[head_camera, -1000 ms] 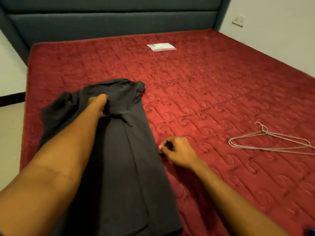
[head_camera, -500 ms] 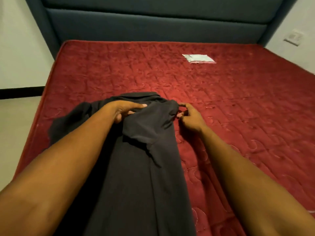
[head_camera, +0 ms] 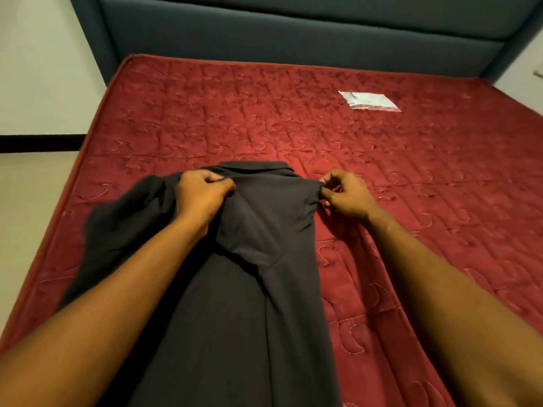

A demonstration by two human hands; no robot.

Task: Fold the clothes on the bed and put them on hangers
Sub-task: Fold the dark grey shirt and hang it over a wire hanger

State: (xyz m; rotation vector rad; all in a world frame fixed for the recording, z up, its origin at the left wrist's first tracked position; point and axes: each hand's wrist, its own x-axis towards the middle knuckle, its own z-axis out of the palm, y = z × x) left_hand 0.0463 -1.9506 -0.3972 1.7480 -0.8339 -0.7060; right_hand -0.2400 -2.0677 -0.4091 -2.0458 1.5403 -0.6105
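A dark grey collared shirt (head_camera: 249, 289) lies lengthwise on the red quilted mattress (head_camera: 411, 186), collar away from me. Its right side is folded in over the body, while its left sleeve spreads out toward the mattress's left edge. My left hand (head_camera: 202, 195) grips the cloth just below the collar on the left. My right hand (head_camera: 343, 195) pinches the folded shoulder corner on the right. The cloth between my hands is pulled taut. No hanger is in view.
A flat white plastic packet (head_camera: 370, 101) lies far back on the right of the mattress. A dark blue-grey padded headboard (head_camera: 293, 33) runs along the far side. The mattress's left edge (head_camera: 85, 160) drops to a pale floor.
The view has swung left, so the wire hanger seen on the right has left the frame. My right hand moved from the shirt's side up to its shoulder corner and pinched it.
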